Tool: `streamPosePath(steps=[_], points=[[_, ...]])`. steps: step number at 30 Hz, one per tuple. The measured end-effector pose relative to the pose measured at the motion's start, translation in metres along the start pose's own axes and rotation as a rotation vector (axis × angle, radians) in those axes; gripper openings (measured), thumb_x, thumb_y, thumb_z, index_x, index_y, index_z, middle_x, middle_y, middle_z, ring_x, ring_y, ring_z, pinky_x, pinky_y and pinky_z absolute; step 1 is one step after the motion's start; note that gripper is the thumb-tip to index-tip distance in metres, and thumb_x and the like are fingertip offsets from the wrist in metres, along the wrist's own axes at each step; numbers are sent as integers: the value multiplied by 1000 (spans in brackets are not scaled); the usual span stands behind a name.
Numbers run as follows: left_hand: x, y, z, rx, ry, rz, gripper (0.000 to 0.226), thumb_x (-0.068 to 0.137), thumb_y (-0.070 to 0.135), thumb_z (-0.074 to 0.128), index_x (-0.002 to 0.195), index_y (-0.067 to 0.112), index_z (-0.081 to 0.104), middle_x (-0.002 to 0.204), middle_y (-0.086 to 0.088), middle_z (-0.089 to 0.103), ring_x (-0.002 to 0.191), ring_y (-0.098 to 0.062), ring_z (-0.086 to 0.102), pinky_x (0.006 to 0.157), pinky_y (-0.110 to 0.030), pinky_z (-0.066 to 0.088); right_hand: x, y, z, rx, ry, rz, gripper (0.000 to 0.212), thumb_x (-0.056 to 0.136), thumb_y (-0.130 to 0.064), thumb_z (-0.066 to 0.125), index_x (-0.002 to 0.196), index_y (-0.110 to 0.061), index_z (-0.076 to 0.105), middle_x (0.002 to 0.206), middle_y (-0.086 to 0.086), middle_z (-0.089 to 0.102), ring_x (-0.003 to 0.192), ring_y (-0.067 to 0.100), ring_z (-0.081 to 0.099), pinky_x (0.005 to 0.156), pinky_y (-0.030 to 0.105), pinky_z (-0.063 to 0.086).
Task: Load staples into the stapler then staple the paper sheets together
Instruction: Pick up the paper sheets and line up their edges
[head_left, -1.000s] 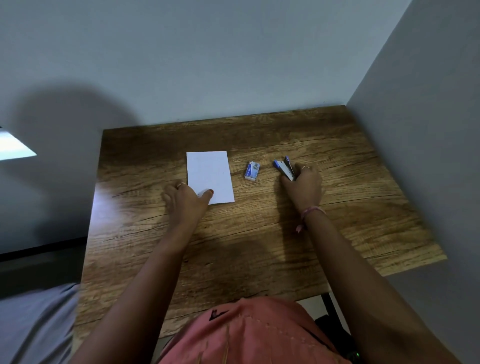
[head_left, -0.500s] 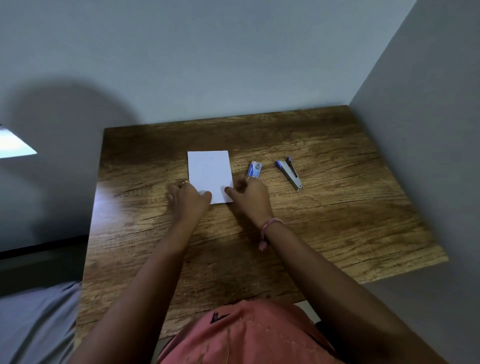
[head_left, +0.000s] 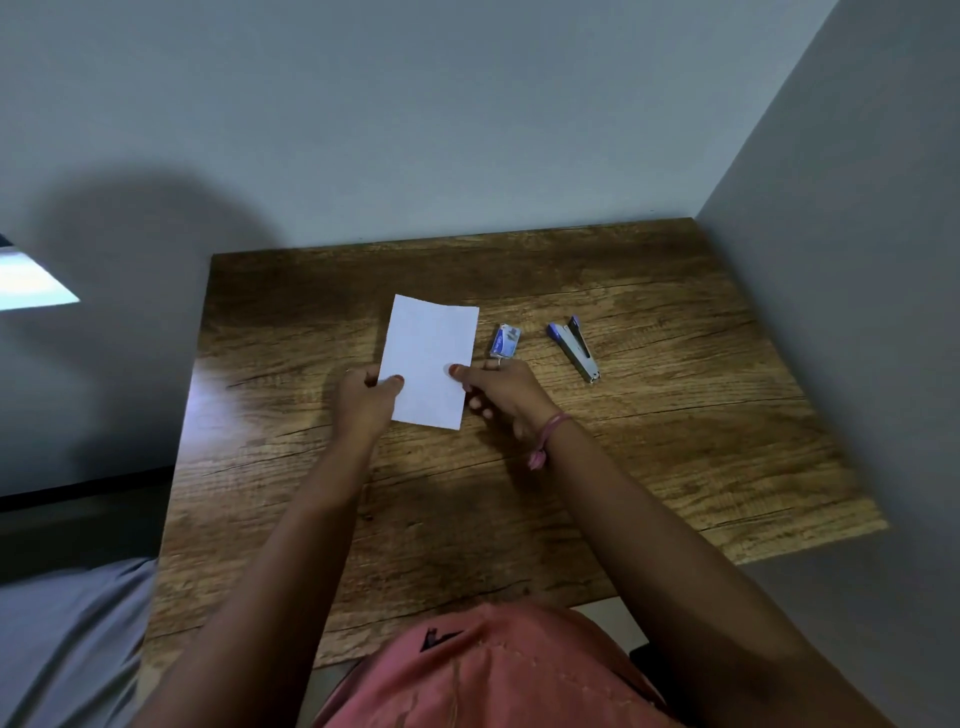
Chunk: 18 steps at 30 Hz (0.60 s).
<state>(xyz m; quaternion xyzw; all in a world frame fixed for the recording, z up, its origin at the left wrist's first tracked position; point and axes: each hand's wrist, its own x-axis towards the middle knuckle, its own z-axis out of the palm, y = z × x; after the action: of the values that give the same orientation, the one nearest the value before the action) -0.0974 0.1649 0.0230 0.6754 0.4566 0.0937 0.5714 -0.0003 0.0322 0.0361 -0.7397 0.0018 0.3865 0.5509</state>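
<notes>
The white paper sheets (head_left: 430, 361) sit tilted between the hands, pinched at the near corners by the left hand (head_left: 367, 399) and right hand (head_left: 497, 389). The small blue staple box (head_left: 505, 341) lies just beyond the right hand. Farther right, the blue-and-silver stapler (head_left: 574, 348) lies closed, angled.

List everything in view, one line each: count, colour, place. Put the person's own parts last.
paper: one white stack, sheet count unclear, held above the table centre
staple box: one, blue and white, on the table right of the paper
stapler: one, blue and silver, on the table right of the staple box
table: one, brown wood grain, set in a grey wall corner
left hand: pinching the paper's left edge
right hand: pinching the paper's right edge, pink band at the wrist
pink garment: bottom centre
</notes>
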Motion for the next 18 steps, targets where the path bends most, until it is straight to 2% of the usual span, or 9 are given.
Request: streamPosePath(steps=[2, 4, 7, 10, 13, 15, 18], points=[[-5, 1, 0, 4, -26, 11, 28, 92, 23, 61, 114, 7, 62, 114, -9, 66, 84, -14, 62, 62, -24, 48, -2, -1, -2, 26, -23, 7, 15, 85, -24, 70, 81, -11, 62, 66, -1, 59, 48, 6, 48, 40, 16, 37], [-8, 4, 0, 24, -36, 5, 37, 90, 31, 62, 119, 9, 60, 113, -6, 65, 87, -15, 61, 63, -25, 47, -4, 0, -5, 102, -43, 16, 15, 86, -23, 69, 78, -14, 60, 65, -2, 59, 50, 5, 50, 41, 16, 37], [-13, 10, -3, -61, -76, -45, 42, 89, 35, 62, 125, 12, 56, 112, -2, 63, 90, -14, 59, 76, -31, 46, -9, 0, -16, 220, -88, -12, 13, 88, -20, 67, 80, -15, 58, 66, -2, 60, 51, 5, 52, 43, 16, 35], [-17, 15, -4, -436, -212, -182, 33, 89, 25, 65, 117, 13, 53, 117, -7, 66, 95, -18, 67, 83, -34, 53, -15, 1, -23, 257, -155, -63, 6, 88, -20, 66, 89, -14, 63, 75, 0, 68, 55, 3, 57, 45, 13, 38], [-26, 17, 5, -652, -254, -143, 19, 87, 11, 66, 102, 16, 54, 116, -11, 67, 97, -24, 69, 83, -37, 57, -21, 4, -26, 278, -216, -104, 14, 88, -19, 65, 99, -11, 67, 86, 3, 74, 62, 3, 62, 53, 14, 39], [-32, 21, 13, -746, -221, -87, 25, 86, 4, 65, 104, 15, 52, 116, -11, 67, 99, -25, 69, 81, -35, 58, -24, 5, -29, 285, -230, -121, 17, 87, -21, 67, 100, -11, 69, 94, 6, 75, 65, 4, 62, 56, 16, 40], [-38, 24, 20, -741, -135, 12, 31, 84, -1, 66, 107, 15, 53, 119, -12, 63, 107, -25, 66, 77, -31, 59, -29, 7, -35, 253, -206, -132, 18, 83, -27, 71, 95, -13, 72, 95, 6, 75, 66, 6, 60, 57, 18, 39]])
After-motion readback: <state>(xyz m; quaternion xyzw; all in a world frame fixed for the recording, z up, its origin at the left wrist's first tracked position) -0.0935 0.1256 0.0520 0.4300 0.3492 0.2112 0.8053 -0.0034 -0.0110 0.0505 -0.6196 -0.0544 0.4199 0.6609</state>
